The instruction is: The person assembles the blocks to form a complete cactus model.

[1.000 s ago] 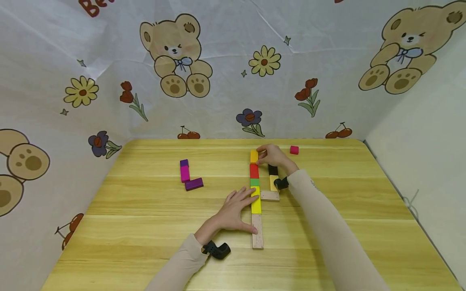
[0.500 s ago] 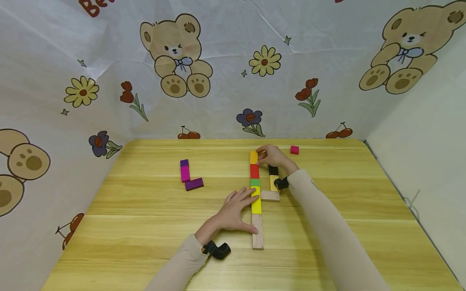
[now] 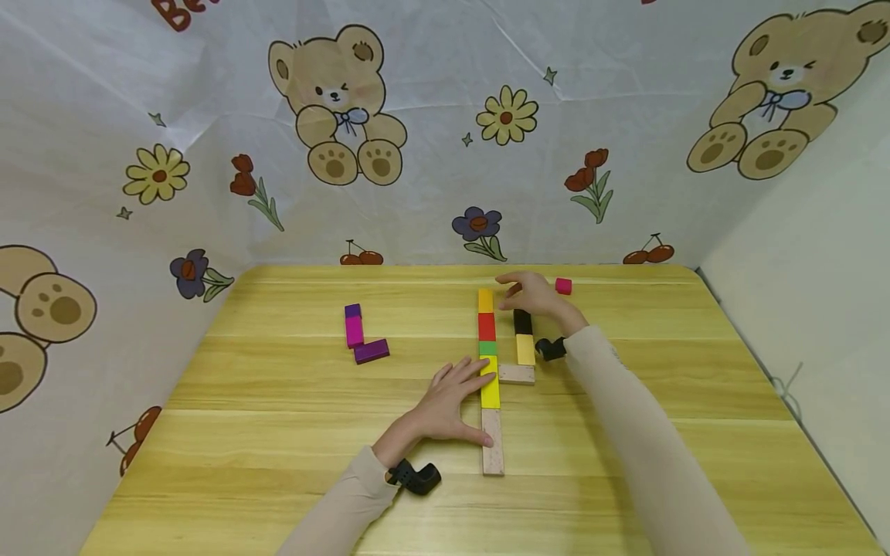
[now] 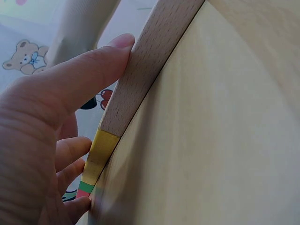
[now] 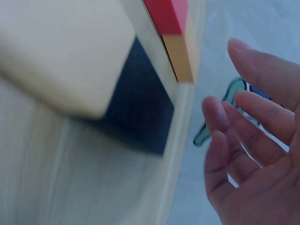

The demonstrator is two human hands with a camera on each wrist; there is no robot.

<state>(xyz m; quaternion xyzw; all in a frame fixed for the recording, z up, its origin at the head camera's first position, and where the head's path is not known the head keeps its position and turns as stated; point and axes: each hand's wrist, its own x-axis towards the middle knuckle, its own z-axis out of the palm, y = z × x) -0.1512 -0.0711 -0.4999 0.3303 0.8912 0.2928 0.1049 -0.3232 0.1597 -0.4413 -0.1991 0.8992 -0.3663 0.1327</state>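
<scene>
A straight row of blocks runs away from me: a plain wooden block [image 3: 492,455] nearest, then a yellow block [image 3: 492,395], a green block [image 3: 488,348], a red block [image 3: 486,327] and an orange block [image 3: 485,300] at the far end. My left hand [image 3: 443,405] rests along the near part, thumb on the plain block and fingertips on the yellow one. Just right of the orange block, my right hand [image 3: 534,295] hovers with relaxed fingers and holds nothing. Beneath it lie a black block [image 3: 522,322] and a pale yellow block [image 3: 524,350].
A short plain block [image 3: 517,374] joins the row to the pale yellow one. On the left lie a violet block [image 3: 353,311], a magenta block [image 3: 354,332] and a purple block [image 3: 371,351]. A pink cube [image 3: 563,286] sits near the table's far edge.
My right hand has let go of the orange block and moved off to the right. Earlier, the orange block shifted slightly toward the red one. The left hand has stayed put.
</scene>
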